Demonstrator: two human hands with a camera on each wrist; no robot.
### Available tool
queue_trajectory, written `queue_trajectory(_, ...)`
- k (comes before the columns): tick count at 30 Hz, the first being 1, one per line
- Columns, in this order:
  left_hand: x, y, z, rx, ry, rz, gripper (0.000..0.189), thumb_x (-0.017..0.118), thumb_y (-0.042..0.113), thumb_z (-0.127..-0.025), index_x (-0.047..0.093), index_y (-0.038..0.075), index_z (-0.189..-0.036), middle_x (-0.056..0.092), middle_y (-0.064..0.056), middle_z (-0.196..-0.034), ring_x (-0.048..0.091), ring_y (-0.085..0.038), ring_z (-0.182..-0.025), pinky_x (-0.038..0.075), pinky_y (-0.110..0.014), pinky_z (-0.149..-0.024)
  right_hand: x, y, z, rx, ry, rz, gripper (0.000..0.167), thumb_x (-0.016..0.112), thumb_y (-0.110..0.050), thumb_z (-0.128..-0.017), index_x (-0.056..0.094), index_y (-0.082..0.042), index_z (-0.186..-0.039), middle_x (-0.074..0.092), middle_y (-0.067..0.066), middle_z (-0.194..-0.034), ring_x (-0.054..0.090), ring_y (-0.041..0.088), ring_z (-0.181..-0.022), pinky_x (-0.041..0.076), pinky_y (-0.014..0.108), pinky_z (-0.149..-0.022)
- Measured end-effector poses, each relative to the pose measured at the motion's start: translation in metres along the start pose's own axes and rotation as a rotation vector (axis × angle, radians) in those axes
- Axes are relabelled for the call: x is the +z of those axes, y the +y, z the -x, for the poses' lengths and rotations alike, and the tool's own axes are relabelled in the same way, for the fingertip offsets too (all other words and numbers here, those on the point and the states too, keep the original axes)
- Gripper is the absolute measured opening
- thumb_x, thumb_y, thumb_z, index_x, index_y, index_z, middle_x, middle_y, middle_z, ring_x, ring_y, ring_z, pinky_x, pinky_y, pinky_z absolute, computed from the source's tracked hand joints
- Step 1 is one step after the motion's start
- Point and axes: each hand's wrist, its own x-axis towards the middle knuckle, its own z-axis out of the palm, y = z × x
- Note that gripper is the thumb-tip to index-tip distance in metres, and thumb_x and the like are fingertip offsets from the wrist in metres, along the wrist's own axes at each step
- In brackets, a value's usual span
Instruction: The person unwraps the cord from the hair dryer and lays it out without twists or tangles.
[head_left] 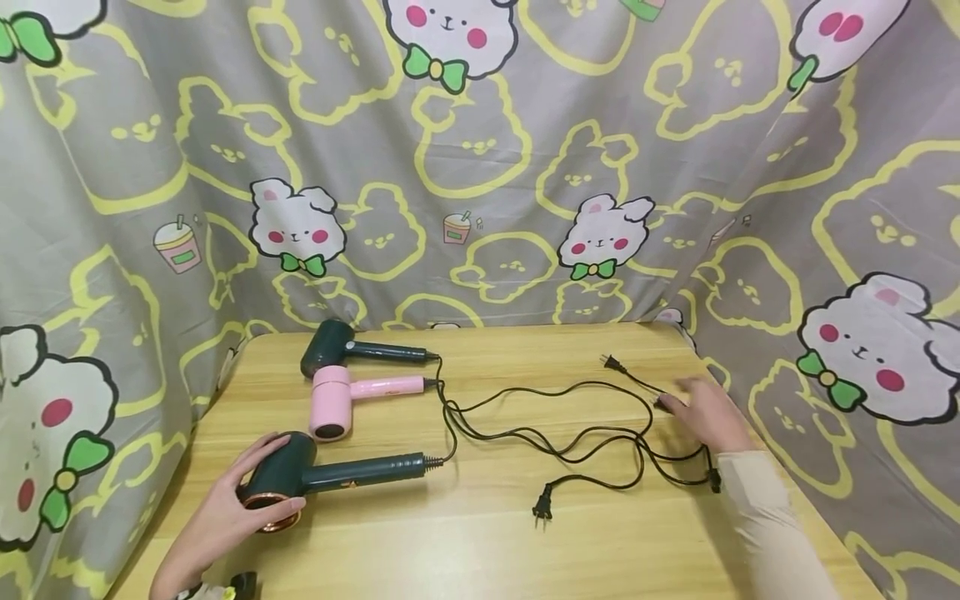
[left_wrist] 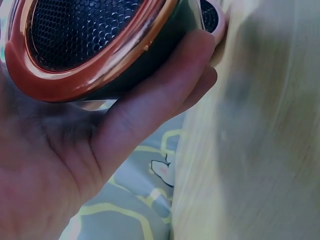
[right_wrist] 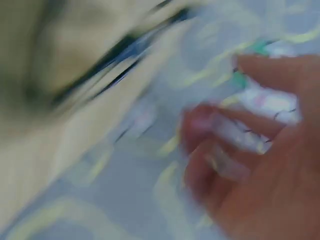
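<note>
My left hand [head_left: 243, 500] grips the head of a dark green hair dryer [head_left: 360, 472] lying at the front left. The thumb lies beside the copper-coloured rim [left_wrist: 55, 95] around its mesh. Behind it lie a pink hair dryer [head_left: 386, 386] and another dark green hair dryer [head_left: 388, 352], handles pointing right. My right hand [head_left: 708, 412] hovers at the table's right side above the black cords. By its thumb shows a small dark piece [head_left: 662, 403], too small to tell. In the right wrist view the blurred right hand [right_wrist: 260, 165] has loosely bent fingers with nothing visible between them.
Black cords [head_left: 517, 432] run tangled across the wooden table [head_left: 450, 550]. One plug [head_left: 542, 508] lies in front, another plug [head_left: 611, 362] at the back, and a dark plug end [head_left: 714, 480] beside the right sleeve. A patterned curtain [head_left: 480, 208] surrounds the table.
</note>
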Motion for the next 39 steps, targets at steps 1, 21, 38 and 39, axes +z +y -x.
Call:
queue_trajectory(1,0.000,0.000,0.000,0.004,0.002,-0.006,0.088,0.087,0.039,-0.084,0.041,0.032,-0.158,0.029,-0.015,-0.168,0.047,-0.048,-0.135,0.048,-0.026,-0.082,0.002,-0.019,-0.001,-0.099,0.015,-0.027,0.039,0.069,-0.020,-0.099,0.068,0.015,-0.118,0.069,0.035,-0.114,0.068,0.039,-0.082,0.057,0.049,-0.075)
queue_trajectory(21,0.011,-0.002,-0.009,0.095,0.011,-0.037,0.091,0.089,0.039,-0.080,0.043,0.027,-0.158,0.027,-0.022,-0.168,0.041,-0.054,-0.140,0.048,-0.053,-0.090,-0.015,-0.095,0.038,-0.457,-0.568,-0.238,0.014,0.078,-0.031,-0.092,0.082,-0.029,-0.079,0.052,-0.018,-0.070,0.041,-0.007,-0.065,0.039,0.017,-0.061)
queue_trajectory(38,0.002,-0.019,-0.019,0.173,-0.065,-0.024,0.095,0.088,0.030,-0.083,0.035,0.025,-0.161,0.015,-0.025,-0.171,0.035,-0.064,-0.142,0.048,-0.061,-0.091,-0.016,-0.057,0.077,-0.172,-0.907,-0.402,0.013,0.083,-0.007,-0.076,0.084,-0.016,-0.085,0.077,-0.009,-0.080,0.050,-0.006,-0.058,0.036,0.015,-0.048)
queue_trajectory(39,0.003,-0.020,-0.020,0.184,-0.068,-0.024,0.096,0.088,0.029,-0.082,0.035,0.025,-0.162,0.014,-0.026,-0.171,0.034,-0.064,-0.142,0.046,-0.064,-0.092,-0.017,-0.058,0.077,-0.179,-0.908,-0.419,0.013,0.084,-0.009,-0.078,0.084,-0.015,-0.090,0.079,-0.004,-0.085,0.050,-0.004,-0.055,0.038,0.017,-0.047)
